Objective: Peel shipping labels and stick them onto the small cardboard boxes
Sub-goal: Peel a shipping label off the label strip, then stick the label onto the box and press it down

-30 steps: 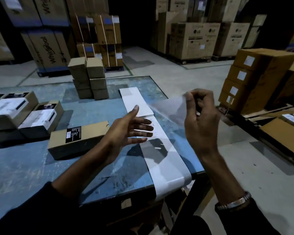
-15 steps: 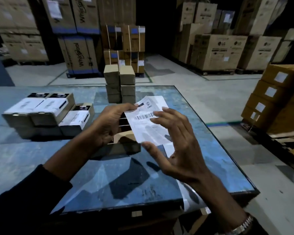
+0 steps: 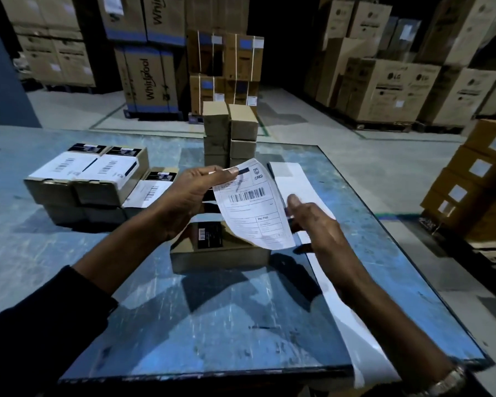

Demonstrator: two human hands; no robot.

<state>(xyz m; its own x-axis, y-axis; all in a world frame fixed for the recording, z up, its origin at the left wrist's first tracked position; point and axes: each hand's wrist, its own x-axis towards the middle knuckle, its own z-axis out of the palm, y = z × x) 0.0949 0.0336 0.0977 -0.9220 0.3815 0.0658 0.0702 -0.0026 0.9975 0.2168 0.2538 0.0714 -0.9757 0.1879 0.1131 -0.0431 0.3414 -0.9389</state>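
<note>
Here the scuffed blue counter [image 3: 69, 267] fills the lower frame, its right edge running down toward the lower right corner, its near edge along the bottom. A long white strip of label backing [image 3: 304, 190] trails from right of centre over that near edge; a sleeve could drag it off. Left of centre sit already labelled brown cardboard boxes [image 3: 83, 179], and a stack of plain brown boxes [image 3: 229, 136] stands above centre, so open room lies mostly in the lower middle. The unlabelled flat cardboard box [image 3: 221, 253] rests at centre, directly under the peeled white shipping label with barcode [image 3: 252, 204]. The left hand [image 3: 195, 196] pinches its top corner; the right hand [image 3: 315, 224] steadies its right edge, though its grip is partly hidden. The curling label could fold onto itself or land crooked, I judge.
</note>
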